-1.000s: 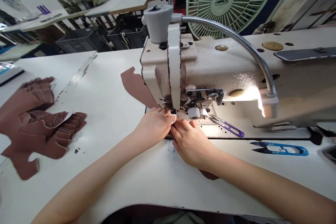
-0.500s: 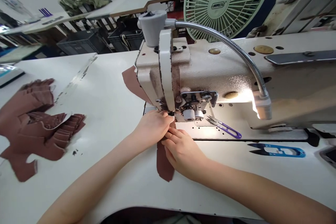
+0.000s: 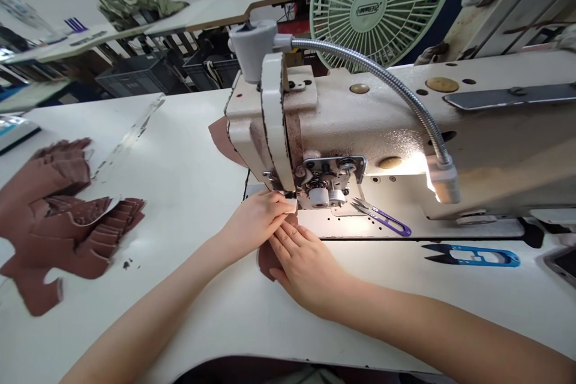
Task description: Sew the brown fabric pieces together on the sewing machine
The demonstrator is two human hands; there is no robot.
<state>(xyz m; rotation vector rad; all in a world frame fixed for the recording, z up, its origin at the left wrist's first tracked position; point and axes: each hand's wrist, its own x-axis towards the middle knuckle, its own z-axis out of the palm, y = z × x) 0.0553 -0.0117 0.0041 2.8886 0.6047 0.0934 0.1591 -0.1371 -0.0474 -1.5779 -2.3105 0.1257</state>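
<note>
The mauve cut piece [image 3: 265,259] lay beneath the head of the lockstitch sewing machine [image 3: 342,126], one end showing behind it. The right grip [image 3: 306,267] pressed flat on the piece, fingers spread and open; the left grip [image 3: 256,222] sat closed up beside the needle area, its hold unclear. A fanned stack of matching pieces [image 3: 49,216] remained on the white surface [image 3: 180,150].
</note>
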